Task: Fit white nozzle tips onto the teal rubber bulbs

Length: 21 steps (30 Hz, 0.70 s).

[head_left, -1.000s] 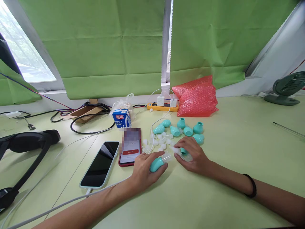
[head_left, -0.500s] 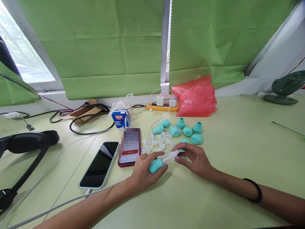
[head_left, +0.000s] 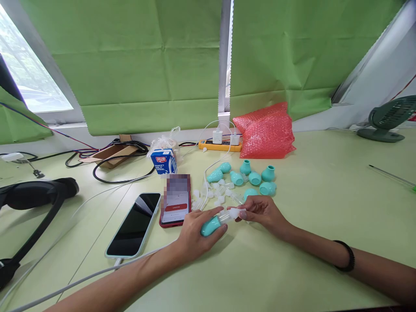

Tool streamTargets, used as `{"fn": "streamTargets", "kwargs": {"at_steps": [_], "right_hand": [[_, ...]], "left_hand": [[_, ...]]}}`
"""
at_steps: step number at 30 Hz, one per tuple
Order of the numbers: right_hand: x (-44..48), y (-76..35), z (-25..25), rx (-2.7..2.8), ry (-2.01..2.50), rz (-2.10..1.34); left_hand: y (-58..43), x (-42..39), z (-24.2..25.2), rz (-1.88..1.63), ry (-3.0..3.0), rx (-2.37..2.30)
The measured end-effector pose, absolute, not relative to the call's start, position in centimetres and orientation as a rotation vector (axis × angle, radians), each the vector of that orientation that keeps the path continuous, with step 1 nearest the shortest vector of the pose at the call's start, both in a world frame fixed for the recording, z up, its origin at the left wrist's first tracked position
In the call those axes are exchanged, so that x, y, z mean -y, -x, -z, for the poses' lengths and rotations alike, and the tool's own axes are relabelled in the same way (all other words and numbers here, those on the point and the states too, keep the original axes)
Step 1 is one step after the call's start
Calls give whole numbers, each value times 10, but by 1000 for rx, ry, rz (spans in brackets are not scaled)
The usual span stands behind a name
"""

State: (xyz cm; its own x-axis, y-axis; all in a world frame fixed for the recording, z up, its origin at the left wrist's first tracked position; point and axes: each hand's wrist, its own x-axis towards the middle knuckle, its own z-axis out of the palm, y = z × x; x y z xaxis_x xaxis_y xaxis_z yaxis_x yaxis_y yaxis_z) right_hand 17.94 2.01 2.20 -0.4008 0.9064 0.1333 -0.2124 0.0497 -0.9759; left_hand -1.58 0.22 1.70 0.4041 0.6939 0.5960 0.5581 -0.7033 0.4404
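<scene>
My left hand (head_left: 200, 232) is wrapped round the teal rubber bulb (head_left: 210, 226) of a nasal aspirator. From the bulb's mouth a clear tube (head_left: 224, 216) points right, with a soft white tip (head_left: 235, 212) on its far end. The thumb and fingers of my right hand (head_left: 264, 213) pinch that tip. Just beyond both hands lie several loose clear tubes and white tips (head_left: 221, 199). Behind these, several teal bulbs (head_left: 255, 178) are scattered, some upright and some on their sides.
Left of my hands lie a red-edged phone (head_left: 176, 201) and a pale-cased phone (head_left: 134, 225) with a cable. A blue milk carton (head_left: 164, 161), a yellow power strip (head_left: 208, 145) and red bubble-wrap bags (head_left: 268, 134) line the back. A screwdriver (head_left: 390, 175) and fan (head_left: 385, 121) are at right.
My right hand's fingers have closed in lower along the white tip, and its grip has turned slightly. My left hand still holds the bulb. The whole view has shifted a little.
</scene>
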Motion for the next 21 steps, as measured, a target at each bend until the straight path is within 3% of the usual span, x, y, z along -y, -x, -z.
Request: {"fn": "streamTargets", "kwargs": {"at_steps": [21], "right_hand": [[-30, -186, -26, 1695, 932, -1601]], "left_hand": [[16, -5, -8, -1281, -2742, -941]]}}
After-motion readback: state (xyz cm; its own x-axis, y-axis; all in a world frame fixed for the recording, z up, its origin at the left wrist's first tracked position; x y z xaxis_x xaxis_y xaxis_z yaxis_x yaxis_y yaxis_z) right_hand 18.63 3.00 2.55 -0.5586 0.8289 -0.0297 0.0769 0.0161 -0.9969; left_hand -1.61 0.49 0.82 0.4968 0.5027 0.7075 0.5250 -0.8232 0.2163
